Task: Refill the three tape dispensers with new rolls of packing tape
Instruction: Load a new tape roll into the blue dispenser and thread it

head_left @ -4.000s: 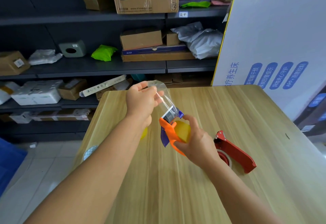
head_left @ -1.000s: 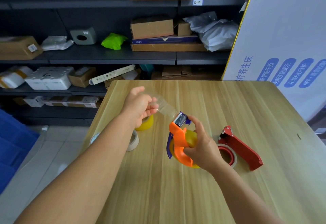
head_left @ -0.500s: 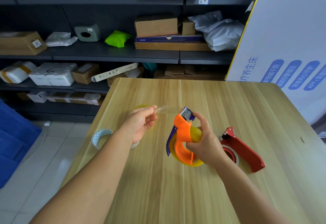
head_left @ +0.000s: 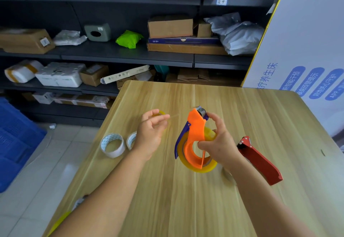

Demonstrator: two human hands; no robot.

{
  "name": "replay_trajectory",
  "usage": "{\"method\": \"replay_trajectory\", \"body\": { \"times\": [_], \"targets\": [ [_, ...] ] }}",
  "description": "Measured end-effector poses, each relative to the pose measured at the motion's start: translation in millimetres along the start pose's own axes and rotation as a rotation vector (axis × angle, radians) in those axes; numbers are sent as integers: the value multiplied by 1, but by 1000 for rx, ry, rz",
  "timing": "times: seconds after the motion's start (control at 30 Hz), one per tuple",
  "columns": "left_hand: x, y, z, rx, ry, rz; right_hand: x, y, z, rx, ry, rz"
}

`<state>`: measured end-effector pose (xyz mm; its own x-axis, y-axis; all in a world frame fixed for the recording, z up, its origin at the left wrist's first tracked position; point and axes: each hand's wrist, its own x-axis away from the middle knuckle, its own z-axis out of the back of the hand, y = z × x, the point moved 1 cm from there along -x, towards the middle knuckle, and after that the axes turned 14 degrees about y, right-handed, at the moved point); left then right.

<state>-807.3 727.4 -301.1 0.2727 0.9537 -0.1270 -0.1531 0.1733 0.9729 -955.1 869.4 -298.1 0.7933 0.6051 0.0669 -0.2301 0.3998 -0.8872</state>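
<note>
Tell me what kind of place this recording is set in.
Probably a parcel or shipping stockroom: dark shelving stacked with cardboard boxes and grey mailer bags, plus tape dispensers on a wooden table.

Four seconds ago the left hand [head_left: 150, 136] held a wide stretch of clear tape high above the orange dispenser [head_left: 194, 139]; now that hand has dropped low over the tabletop [head_left: 167, 190], and only a thin, blurred strand shows between it and the dispenser's head. The right hand [head_left: 217, 143] has brought the dispenser down and tipped it more upright. Two white tape rolls [head_left: 112, 144] have come into sight by the left wrist.
</note>
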Motion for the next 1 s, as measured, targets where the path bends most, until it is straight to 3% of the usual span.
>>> {"method": "replay_trajectory", "body": {
  "times": [0.1,0.33,0.57,0.87,1.0],
  "targets": [
    [0,-1,3,-75,11,-104,-2,-1,-2,7,-2,-23],
    [7,2,9,-127,-132,-82,-7,-9,-6,-52,-22,-69],
    [15,5,15,-228,-170,-105,-5,-14,-10,-142,-82,-111],
    [35,-1,19,-69,-393,42,-2,-11,-11,-274,-159,-169],
    [43,-9,17,49,-351,159,0,-10,-11,-332,-198,-188]
  ]
}}
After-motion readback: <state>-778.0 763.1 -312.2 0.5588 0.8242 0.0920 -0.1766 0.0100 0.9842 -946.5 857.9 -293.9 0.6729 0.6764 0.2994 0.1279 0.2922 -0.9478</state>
